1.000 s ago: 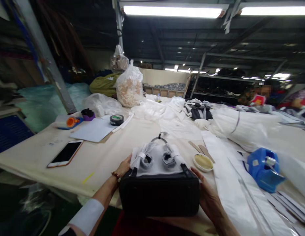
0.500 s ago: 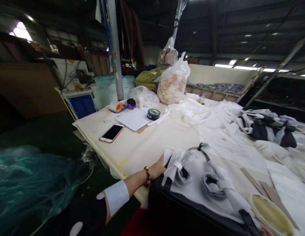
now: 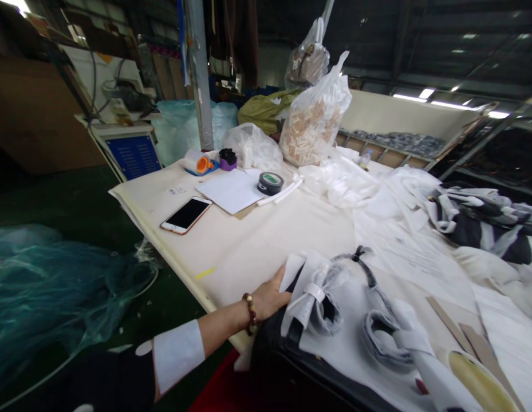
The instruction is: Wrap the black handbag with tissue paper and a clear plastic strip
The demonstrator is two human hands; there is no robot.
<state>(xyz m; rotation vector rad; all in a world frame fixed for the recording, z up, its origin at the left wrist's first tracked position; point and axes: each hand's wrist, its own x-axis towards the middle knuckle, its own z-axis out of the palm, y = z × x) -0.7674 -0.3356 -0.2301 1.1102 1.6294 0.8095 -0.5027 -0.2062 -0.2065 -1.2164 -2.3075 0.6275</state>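
Note:
My left hand (image 3: pixel 269 296), with a beaded bracelet at the wrist, grips the left end of a black handbag (image 3: pixel 306 360) at the table's near edge. Some of its fingers are hidden behind the bag's edge. White wrapping paper (image 3: pixel 334 349) lies over the bag's top. The bag's handle (image 3: pixel 369 274) arches up, and its fittings are wrapped in white foam and clear film. A small dark-red spot shows low among the wrapping; I cannot make out what it is. My right hand is not in view.
On the table (image 3: pixel 257 246) lie a phone (image 3: pixel 186 215), white sheets (image 3: pixel 233 190) and a roll of black tape (image 3: pixel 270 183). A yellow tape roll (image 3: pixel 480 380) sits right of the bag. Full plastic bags (image 3: pixel 312 123) stand behind; wrapped black bags (image 3: pixel 480 223) lie right.
The view has shifted, so the table items sit higher. My left hand keeps its place on the handbag. My right hand, partly visible at the bottom right before, is out of view.

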